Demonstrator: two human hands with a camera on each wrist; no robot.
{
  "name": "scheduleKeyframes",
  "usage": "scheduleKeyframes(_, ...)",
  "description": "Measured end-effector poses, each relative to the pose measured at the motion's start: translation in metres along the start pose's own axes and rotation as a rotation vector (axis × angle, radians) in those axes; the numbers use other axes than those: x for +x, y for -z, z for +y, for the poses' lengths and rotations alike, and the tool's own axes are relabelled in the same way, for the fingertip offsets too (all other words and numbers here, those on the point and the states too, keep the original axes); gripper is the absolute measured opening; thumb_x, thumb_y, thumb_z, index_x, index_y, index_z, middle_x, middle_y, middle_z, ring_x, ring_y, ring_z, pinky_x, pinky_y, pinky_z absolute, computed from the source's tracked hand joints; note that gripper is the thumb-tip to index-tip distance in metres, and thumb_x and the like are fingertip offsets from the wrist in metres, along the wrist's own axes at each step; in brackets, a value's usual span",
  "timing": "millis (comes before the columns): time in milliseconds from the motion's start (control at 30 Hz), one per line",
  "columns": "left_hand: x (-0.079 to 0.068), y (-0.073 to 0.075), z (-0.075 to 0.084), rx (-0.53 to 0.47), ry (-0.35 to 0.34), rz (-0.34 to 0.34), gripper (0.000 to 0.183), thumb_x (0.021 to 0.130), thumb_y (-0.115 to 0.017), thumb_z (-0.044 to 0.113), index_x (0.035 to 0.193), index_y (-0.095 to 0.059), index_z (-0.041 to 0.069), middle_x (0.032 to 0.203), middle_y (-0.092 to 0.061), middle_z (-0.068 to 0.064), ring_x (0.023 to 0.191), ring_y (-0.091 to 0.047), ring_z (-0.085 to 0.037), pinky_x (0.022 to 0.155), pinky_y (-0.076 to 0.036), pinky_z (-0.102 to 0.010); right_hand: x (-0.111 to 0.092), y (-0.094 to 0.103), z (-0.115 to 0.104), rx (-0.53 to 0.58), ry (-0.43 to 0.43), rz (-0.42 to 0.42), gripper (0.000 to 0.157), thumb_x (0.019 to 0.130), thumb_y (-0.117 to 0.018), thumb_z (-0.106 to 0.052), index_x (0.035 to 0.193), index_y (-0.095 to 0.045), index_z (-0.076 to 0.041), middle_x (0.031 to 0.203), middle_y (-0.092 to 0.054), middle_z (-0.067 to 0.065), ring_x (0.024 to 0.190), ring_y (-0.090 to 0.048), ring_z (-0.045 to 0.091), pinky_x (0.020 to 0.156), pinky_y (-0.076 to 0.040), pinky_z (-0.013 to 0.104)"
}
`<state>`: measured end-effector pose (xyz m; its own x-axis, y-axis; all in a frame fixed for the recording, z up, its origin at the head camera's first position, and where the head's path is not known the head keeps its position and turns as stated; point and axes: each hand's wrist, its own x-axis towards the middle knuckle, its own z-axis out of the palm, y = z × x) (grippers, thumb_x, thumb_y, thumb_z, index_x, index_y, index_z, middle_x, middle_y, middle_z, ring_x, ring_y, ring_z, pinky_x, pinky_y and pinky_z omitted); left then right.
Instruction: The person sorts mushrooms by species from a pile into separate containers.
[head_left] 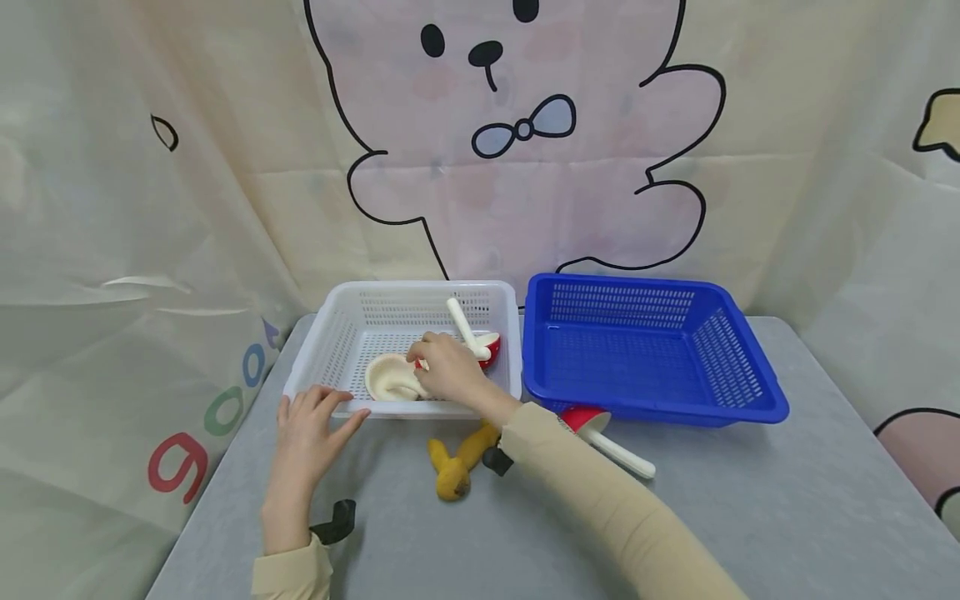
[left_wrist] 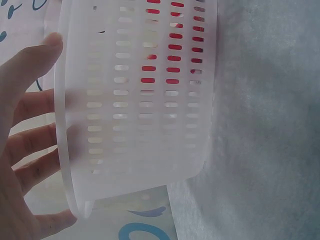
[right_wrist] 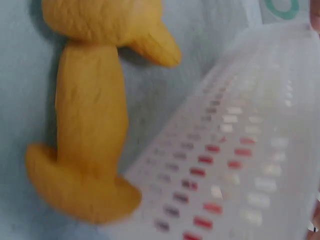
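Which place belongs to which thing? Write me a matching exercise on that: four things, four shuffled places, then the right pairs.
Things
1. the left hand
2. the right hand
3. the yellow figure
4. the blue basket

Places
A. on the table, at the near side of the white basket
B. reaching into the white basket
C. beside the white basket, on its right in the head view
D. at the near left corner of the white basket's rim

Right pairs: 1-D, 2-B, 3-A, 4-C
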<state>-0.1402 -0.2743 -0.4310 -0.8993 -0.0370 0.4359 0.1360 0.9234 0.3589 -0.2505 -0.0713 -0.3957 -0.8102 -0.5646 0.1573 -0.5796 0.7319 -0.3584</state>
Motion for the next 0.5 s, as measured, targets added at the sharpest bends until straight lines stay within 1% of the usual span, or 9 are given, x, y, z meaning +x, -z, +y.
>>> scheduleKeyframes(67,0.0,-0.001,0.0,-0.001,0.004,-0.002,0.033,0.077,-0.08,0.029,0.099,-0.069,0.006,0.1,-0.062,-0.013,0.101,-0.053,-0.037,0.105,-0.02,-0.07,-0.003,0.006,0.004,0.006,-0.005,0.0,0.022,0.087,-0.065,-0.018,0.108,-0.072,-0.02,0.1,-0.065,-0.002,0.09,-0.06,0.017,0.068,-0.051,0.028)
scheduleKeyframes(200,0.0,-0.001,-0.001,-0.001,0.013,-0.007,0.033,0.078,-0.079,0.03,0.1,-0.07,0.007,0.101,-0.062,-0.013,0.102,-0.053,-0.037,0.105,-0.019,-0.072,-0.012,0.015,0.012,0.018,-0.021,-0.001,0.021,0.088,-0.064,-0.019,0.107,-0.072,-0.021,0.1,-0.065,-0.003,0.087,-0.059,0.014,0.066,-0.05,0.024)
scheduleKeyframes(267,0.001,-0.001,-0.001,-0.003,0.012,-0.007,0.033,0.079,-0.079,0.031,0.1,-0.07,0.007,0.101,-0.062,-0.013,0.103,-0.053,-0.037,0.105,-0.019,-0.072,-0.017,0.02,0.014,0.035,-0.028,0.006,0.021,0.087,-0.065,-0.017,0.107,-0.073,-0.02,0.1,-0.065,-0.002,0.086,-0.058,0.015,0.066,-0.05,0.025)
scheduleKeyframes(433,0.001,0.0,0.0,-0.014,0.004,-0.003,0.033,0.079,-0.079,0.03,0.1,-0.07,0.007,0.101,-0.062,-0.013,0.102,-0.053,-0.038,0.105,-0.019,-0.072,-0.031,0.028,0.02,0.055,-0.026,0.05,0.02,0.086,-0.066,-0.015,0.105,-0.073,-0.018,0.103,-0.066,0.0,0.092,-0.06,0.019,0.075,-0.052,0.032)
scheduleKeyframes(500,0.0,0.0,0.0,-0.018,0.003,-0.003,0.033,0.079,-0.079,0.03,0.1,-0.07,0.007,0.101,-0.062,-0.013,0.101,-0.053,-0.037,0.105,-0.019,-0.072,-0.037,0.031,0.022,0.056,-0.023,0.066,0.019,0.087,-0.066,-0.016,0.105,-0.072,-0.018,0.104,-0.066,0.0,0.094,-0.059,0.018,0.077,-0.052,0.032)
